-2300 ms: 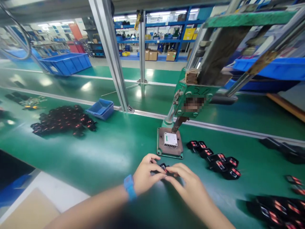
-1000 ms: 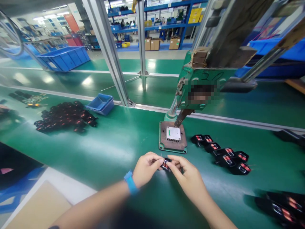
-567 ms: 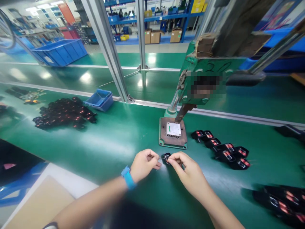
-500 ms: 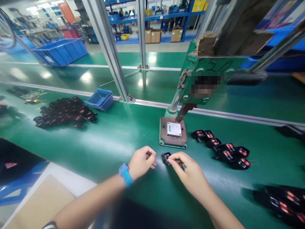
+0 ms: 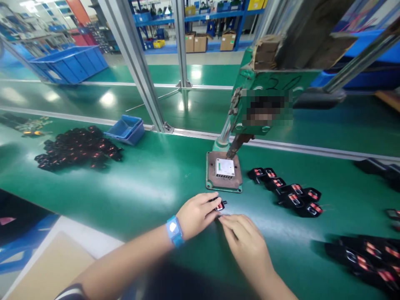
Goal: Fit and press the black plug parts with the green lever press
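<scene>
The left hand [image 5: 196, 216] now pinches the black coil part [image 5: 220, 206] alone; the right hand [image 5: 245, 243], fingers loosely together, has dropped away toward 6 o'clock, with open green belt [image 5: 140, 183] at 9 o'clock.

The green worktop [image 5: 150, 196] is showing a glossy finish under pale streaks of reflected light. The small black part [image 5: 220, 205] at the left hand [image 5: 196, 215] is displaying a red-orange insert, and the nearby black parts [image 5: 293, 200] are repeating that black-and-red pattern. The blue wristband [image 5: 173, 228] is carrying a white patch, and the sleeve [image 5: 70, 291] is showing dark and pale stripes. The green-painted press frame [image 5: 265, 79] is rising over a rust-brown base plate [image 5: 212, 175] edged in green. The white module [image 5: 225, 168] is bearing a small green mark. The tray [image 5: 124, 130] and crate [image 5: 70, 62] are both showing bright blue.
</scene>
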